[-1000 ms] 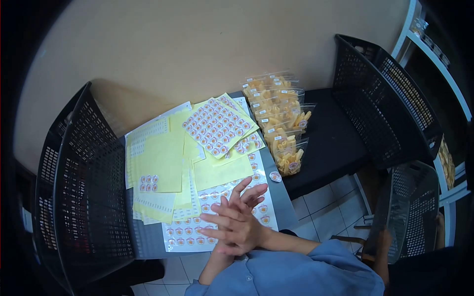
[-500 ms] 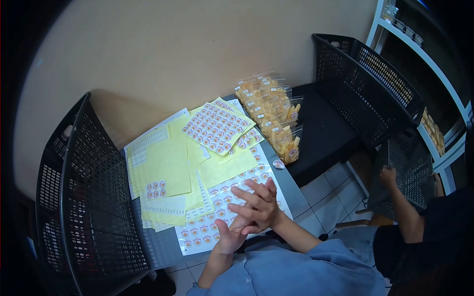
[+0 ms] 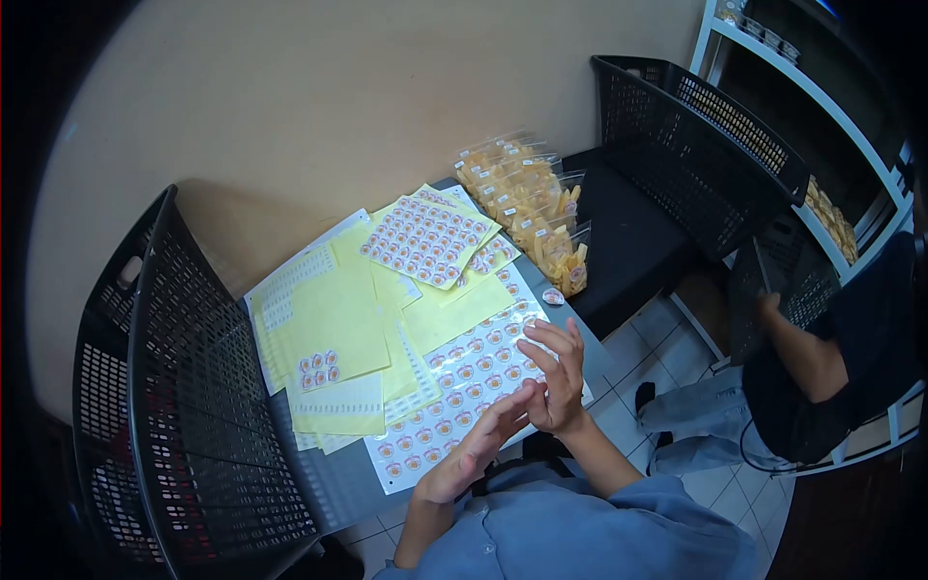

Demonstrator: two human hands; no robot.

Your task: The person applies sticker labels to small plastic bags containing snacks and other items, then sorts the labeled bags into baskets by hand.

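My left hand (image 3: 474, 452) is held over the front of the table, its fingers stretched out and nothing visible in it. Beside it my right hand (image 3: 556, 375) is raised with the fingers spread, and the two hands meet or nearly meet near the fingertips. Below them lies a white sheet of round stickers (image 3: 464, 391). Yellow backing sheets (image 3: 333, 319) overlap on the left, one bearing several stickers. Farther back, a sticker sheet (image 3: 425, 240) tops a pile. A single loose sticker (image 3: 553, 297) sits near the table's right edge.
Clear bags of yellow snack sticks (image 3: 527, 208) stand in a row by the wall. A black crate (image 3: 213, 387) borders the table's left side; another crate (image 3: 691, 145) stands on a black surface (image 3: 628, 227). At right a person (image 3: 812, 358) holds a dark crate (image 3: 773, 280).
My hands, pressed together earlier, have parted at the palms and shifted right. The view has turned slightly. The person at right has shifted, showing more of their legs.
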